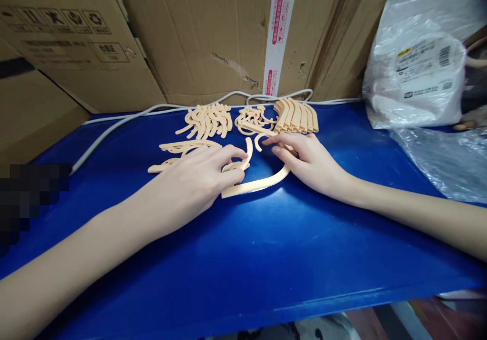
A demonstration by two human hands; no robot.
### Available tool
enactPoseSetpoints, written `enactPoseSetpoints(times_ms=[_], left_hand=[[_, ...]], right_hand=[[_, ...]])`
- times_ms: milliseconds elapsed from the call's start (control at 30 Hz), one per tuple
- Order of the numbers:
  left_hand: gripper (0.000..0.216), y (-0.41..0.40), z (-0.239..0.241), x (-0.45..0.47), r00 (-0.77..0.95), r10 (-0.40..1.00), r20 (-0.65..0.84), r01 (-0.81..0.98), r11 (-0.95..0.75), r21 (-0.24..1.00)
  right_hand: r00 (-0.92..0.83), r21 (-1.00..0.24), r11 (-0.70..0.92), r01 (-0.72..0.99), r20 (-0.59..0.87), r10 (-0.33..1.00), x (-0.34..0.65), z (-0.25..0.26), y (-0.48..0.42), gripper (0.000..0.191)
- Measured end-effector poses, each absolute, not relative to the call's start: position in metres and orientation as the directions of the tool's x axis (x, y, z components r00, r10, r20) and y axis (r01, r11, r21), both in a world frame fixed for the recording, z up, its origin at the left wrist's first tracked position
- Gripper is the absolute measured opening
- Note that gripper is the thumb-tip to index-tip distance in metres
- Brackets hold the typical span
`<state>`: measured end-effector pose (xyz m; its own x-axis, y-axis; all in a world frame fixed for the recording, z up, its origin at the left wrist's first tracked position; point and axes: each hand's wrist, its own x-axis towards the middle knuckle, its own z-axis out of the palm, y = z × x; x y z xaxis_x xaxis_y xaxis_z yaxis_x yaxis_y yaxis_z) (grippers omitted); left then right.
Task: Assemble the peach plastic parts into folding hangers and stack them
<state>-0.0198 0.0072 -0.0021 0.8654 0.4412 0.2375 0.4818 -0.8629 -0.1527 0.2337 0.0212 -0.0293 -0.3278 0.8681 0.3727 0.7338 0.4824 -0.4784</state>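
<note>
A long curved peach plastic strip (254, 185) lies on the blue surface (266, 259) between my hands. My left hand (198, 180) rests palm down over its left end, fingers curled and pinching a smaller curved peach piece (243, 161). My right hand (308, 160) lies over the strip's right end, fingers bent and pressing on it. Behind them sit a heap of small curved peach pieces (207, 121), a tangle of thin peach scraps (253, 122) and a neat row of stacked curved strips (297, 116). More flat peach pieces (182, 148) lie left of my left hand.
Cardboard boxes (213, 35) wall off the back and left. A white cable (125, 122) runs along the rear edge of the surface. A plastic bag with a labelled white packet (418, 66) stands at the right, with loose clear plastic (445, 162) below it.
</note>
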Motion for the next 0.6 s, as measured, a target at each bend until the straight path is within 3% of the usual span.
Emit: enactPoseSetpoints(times_ms=[600], left_hand=[[0.032,0.0048,-0.0101,-0.0193,0.866,0.442,0.234,0.474,-0.875,-0.099]], right_hand=[[-0.301,-0.526,0.479,0.703,0.39,0.87,0.235,-0.0332,0.0247,0.034]])
